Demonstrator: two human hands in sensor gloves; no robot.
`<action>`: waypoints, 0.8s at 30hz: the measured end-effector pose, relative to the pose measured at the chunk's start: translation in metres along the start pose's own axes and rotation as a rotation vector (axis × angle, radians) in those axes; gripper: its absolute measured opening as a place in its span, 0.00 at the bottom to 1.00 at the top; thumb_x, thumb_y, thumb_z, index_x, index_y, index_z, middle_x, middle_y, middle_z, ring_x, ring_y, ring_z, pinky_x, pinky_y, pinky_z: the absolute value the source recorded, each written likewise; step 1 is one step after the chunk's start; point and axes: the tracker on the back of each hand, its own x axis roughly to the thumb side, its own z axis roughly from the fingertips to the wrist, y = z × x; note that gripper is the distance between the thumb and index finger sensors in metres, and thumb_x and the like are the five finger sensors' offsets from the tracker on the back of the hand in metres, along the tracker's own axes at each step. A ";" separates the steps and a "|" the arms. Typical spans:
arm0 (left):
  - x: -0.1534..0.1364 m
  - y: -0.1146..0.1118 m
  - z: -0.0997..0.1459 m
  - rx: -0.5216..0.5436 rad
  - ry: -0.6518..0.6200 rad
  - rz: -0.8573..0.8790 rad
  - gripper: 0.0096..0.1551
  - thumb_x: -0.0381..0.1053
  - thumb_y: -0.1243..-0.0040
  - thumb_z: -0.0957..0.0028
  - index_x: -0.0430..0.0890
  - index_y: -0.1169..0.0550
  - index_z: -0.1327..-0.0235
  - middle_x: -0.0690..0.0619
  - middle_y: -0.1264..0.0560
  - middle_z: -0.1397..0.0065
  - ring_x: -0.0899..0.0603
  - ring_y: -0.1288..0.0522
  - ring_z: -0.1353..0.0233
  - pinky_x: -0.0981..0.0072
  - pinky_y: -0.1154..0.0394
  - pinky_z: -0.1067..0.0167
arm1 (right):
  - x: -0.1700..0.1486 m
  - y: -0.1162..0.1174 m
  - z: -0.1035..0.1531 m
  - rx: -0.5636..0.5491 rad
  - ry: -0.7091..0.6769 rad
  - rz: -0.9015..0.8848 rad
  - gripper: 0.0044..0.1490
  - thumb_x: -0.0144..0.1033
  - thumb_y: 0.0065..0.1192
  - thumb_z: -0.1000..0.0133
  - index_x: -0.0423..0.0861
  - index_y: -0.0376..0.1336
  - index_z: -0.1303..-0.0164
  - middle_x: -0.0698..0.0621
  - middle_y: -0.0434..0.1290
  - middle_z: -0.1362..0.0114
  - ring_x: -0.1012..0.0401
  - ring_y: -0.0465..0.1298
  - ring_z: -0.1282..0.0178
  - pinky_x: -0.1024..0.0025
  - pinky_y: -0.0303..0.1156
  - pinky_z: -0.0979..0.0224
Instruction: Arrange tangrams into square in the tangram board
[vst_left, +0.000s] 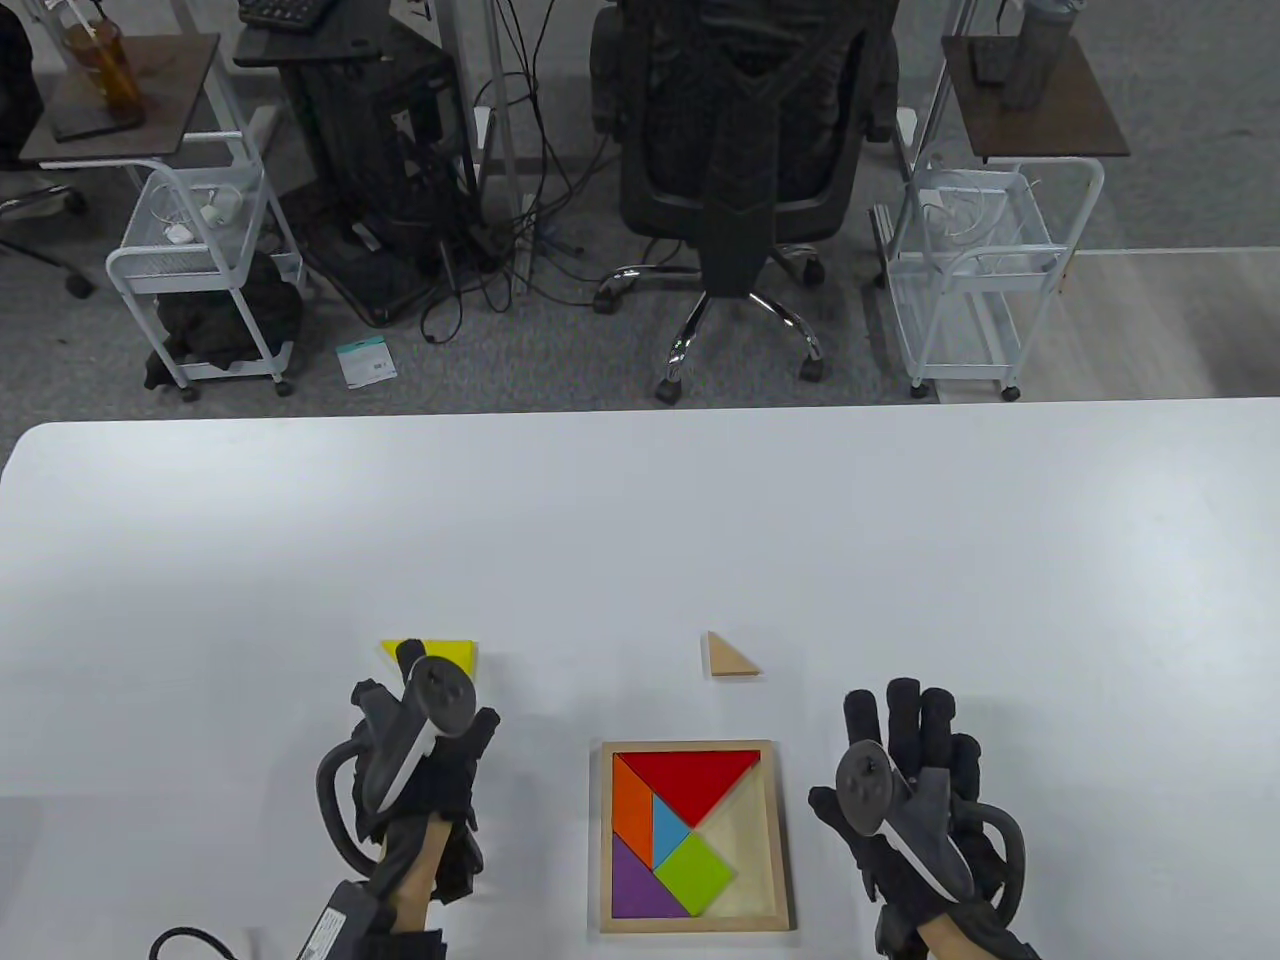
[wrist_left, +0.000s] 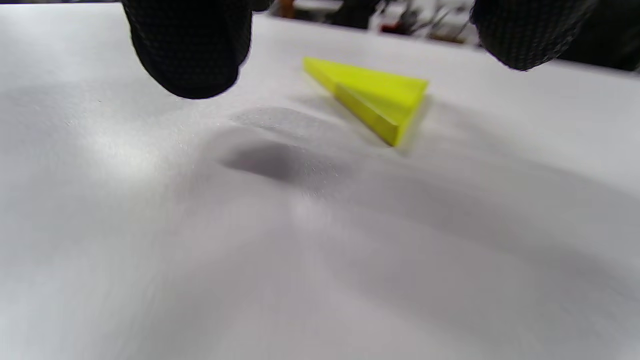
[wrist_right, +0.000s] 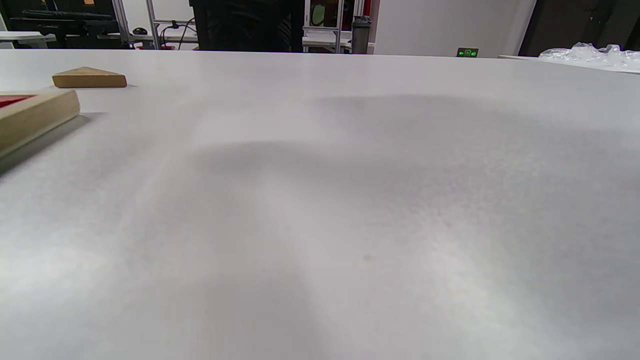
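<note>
The wooden tangram board (vst_left: 690, 746) lies near the table's front edge, between my hands. In it sit a red triangle (vst_left: 690, 780), an orange piece (vst_left: 632, 812), a blue triangle (vst_left: 668, 830), a green square (vst_left: 696, 872) and a purple triangle (vst_left: 638, 888); bare wood (vst_left: 752, 850) shows along its right side. A yellow triangle (vst_left: 452, 652) lies left of and beyond the board, partly hidden by my left hand (vst_left: 435, 695). In the left wrist view that hand's fingertips (wrist_left: 190, 55) hang above the table short of the yellow triangle (wrist_left: 375, 87), holding nothing. A plain wooden triangle (vst_left: 728, 658) lies beyond the board. My right hand (vst_left: 908, 705) rests right of the board, fingers straight.
The white table (vst_left: 640, 540) ends at a far edge about halfway up the table view. Beyond it stand an office chair (vst_left: 735, 150) and two white carts (vst_left: 205, 260). The right wrist view shows the board's corner (wrist_right: 35, 117) and the wooden triangle (wrist_right: 89, 78) at far left.
</note>
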 end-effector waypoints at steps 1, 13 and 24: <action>0.002 0.002 -0.008 -0.037 0.031 -0.006 0.62 0.71 0.47 0.43 0.44 0.67 0.20 0.17 0.50 0.23 0.23 0.28 0.33 0.50 0.20 0.41 | 0.000 0.000 0.000 0.002 0.003 0.002 0.58 0.71 0.39 0.62 0.69 0.20 0.30 0.58 0.12 0.23 0.54 0.16 0.19 0.49 0.30 0.12; 0.029 0.005 -0.065 -0.377 0.207 -0.118 0.59 0.69 0.43 0.45 0.54 0.67 0.23 0.18 0.49 0.25 0.30 0.25 0.39 0.61 0.19 0.44 | -0.003 -0.002 -0.001 0.020 0.016 -0.005 0.58 0.71 0.40 0.61 0.69 0.20 0.29 0.57 0.13 0.23 0.53 0.18 0.19 0.49 0.31 0.12; 0.035 0.009 -0.077 -0.436 0.225 -0.064 0.57 0.63 0.37 0.45 0.56 0.62 0.22 0.18 0.50 0.25 0.34 0.22 0.42 0.69 0.15 0.45 | -0.001 -0.001 -0.001 0.031 0.008 -0.001 0.58 0.70 0.40 0.61 0.68 0.21 0.29 0.56 0.13 0.23 0.53 0.19 0.19 0.49 0.32 0.12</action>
